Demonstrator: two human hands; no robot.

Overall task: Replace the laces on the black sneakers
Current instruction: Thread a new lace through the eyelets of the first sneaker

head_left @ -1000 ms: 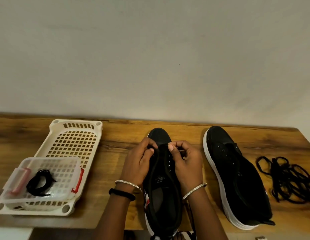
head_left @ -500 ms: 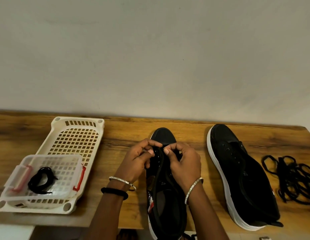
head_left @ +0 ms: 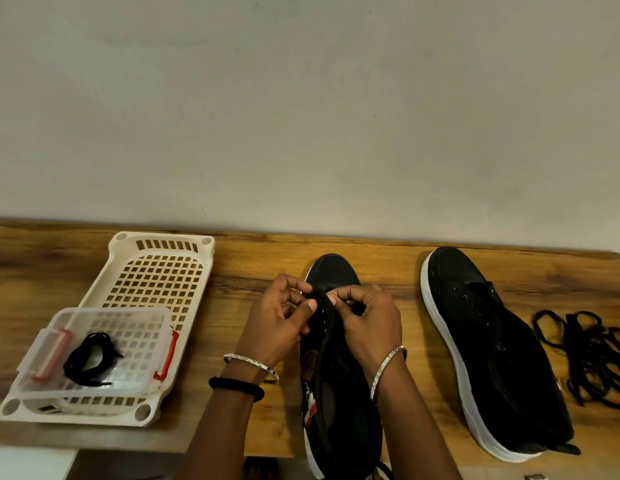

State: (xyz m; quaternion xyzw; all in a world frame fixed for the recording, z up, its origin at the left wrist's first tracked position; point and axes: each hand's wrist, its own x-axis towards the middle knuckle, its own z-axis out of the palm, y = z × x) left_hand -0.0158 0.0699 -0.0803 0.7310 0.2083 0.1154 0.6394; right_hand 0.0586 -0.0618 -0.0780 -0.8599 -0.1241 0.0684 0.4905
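A black sneaker (head_left: 336,271) lies toe-away in the middle of the wooden table (head_left: 388,265), its heel past the near edge. My left hand (head_left: 277,323) and my right hand (head_left: 371,323) meet over its front eyelets. Both pinch a black lace (head_left: 324,344) that runs from my fingers down along the shoe's opening. A second black sneaker (head_left: 488,344) with a white sole lies unlaced to the right. Another coiled black lace (head_left: 88,358) sits in a clear plastic box (head_left: 135,327).
The clear box rests in a cream perforated basket (head_left: 156,271) at the left. A loose tangle of black laces (head_left: 592,358) lies at the far right near the table's end. A plain wall rises behind the table.
My hands have shifted slightly toward the toe and closer together, and a lace strand now trails down along the shoe's opening. The view has tilted up a little.
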